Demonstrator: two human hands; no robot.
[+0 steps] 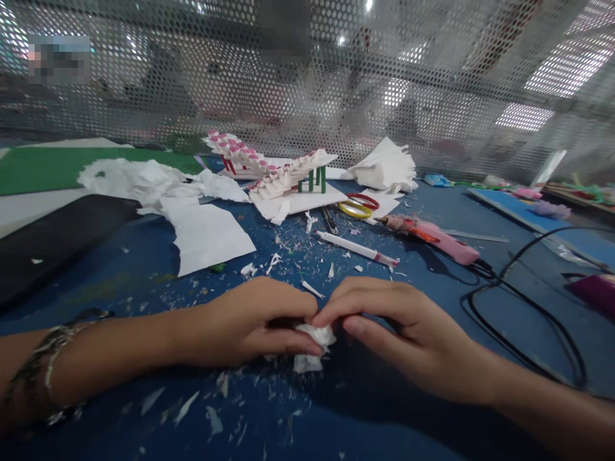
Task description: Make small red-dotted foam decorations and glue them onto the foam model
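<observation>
Low over the blue table, my left hand (pixel 269 323) pinches a small crumpled piece of white paper (pixel 314 339) between thumb and fingers. From the other side my right hand (pixel 401 326) reaches in, its index fingertip at the top of the paper and its thumb a little apart from it. Its fingers are bent but not closed round anything I can see. White paper scraps (pixel 185 408) lie scattered around both hands. Just beyond them rests a white pen (pixel 358 248) with a reddish end.
A pink glue gun (pixel 437 240) with a looping black cable (pixel 523 349) lies right. Scissors (pixel 358 206) with red and yellow handles sit near a white paper model (pixel 288 179) on green posts. Crumpled paper (pixel 139 179) and a black phone-like slab (pixel 62 237) are left. Perforated metal (pixel 307 89) stands behind.
</observation>
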